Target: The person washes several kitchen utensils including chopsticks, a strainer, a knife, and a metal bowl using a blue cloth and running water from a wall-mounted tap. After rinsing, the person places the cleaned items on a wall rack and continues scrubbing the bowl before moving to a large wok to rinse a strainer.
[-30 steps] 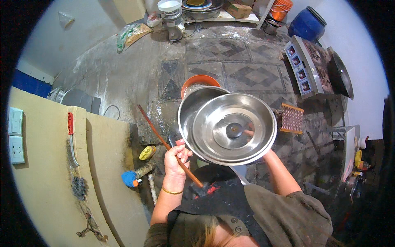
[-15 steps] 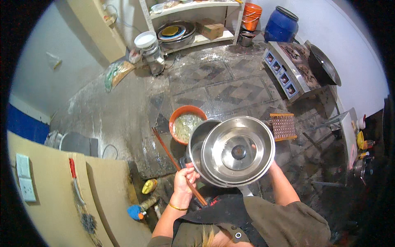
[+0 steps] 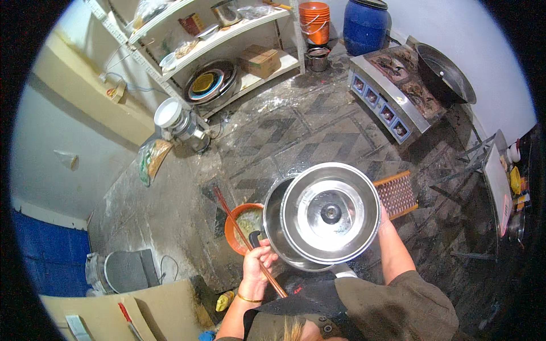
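A steel pot is held up in front of me, tilted. Over its right part lies a round steel lid with a dark knob at its centre. My left hand is closed round a pair of long reddish-brown chopsticks, with its fingers against the pot's left side by the black handle. At the right rim my right hand grips the lid; its fingers are mostly hidden, and whether it also holds the pot I cannot tell. An orange bowl with pale, wet contents stands below, beyond the chopsticks.
A perforated, orange-edged rack is right of the lid. Farther off are a steel stove with a big black wok, a blue barrel, orange buckets and a shelf unit. A folding table stands at right.
My view has turned, so the shelves and stove sit differently and the orange bowl appears lower and farther left. Both hands keep their hold on the pot, lid and chopsticks.
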`<control>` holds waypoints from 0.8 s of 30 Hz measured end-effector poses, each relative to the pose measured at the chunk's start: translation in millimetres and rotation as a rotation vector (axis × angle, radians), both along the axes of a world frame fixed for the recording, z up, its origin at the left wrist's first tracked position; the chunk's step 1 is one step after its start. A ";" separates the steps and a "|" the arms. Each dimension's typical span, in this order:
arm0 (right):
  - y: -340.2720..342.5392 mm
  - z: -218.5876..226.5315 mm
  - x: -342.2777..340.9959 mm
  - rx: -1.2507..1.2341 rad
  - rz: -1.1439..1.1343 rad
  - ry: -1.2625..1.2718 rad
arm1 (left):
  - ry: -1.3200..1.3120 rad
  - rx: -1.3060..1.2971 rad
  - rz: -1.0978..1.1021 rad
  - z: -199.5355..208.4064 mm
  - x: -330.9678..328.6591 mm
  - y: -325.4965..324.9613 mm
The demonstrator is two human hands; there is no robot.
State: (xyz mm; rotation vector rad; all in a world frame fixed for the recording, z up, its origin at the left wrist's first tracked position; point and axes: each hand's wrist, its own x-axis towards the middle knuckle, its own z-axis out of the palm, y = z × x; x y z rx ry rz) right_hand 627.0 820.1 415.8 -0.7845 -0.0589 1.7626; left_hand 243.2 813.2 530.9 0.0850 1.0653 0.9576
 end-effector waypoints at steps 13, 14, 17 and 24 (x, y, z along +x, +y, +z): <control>139.7 56.3 73.0 0.204 0.037 -0.194 | -0.274 0.132 -0.031 -11.3 30.7 162.8; 150.8 62.4 73.7 0.184 0.010 -0.301 | -0.315 0.129 -0.027 -17.9 32.5 177.6; 186.3 83.1 77.4 -0.030 -0.118 -0.118 | -0.330 0.114 -0.057 -30.4 35.9 226.0; 255.9 111.7 76.4 0.025 -0.311 -0.257 | -0.342 0.126 -0.184 -31.6 63.3 336.8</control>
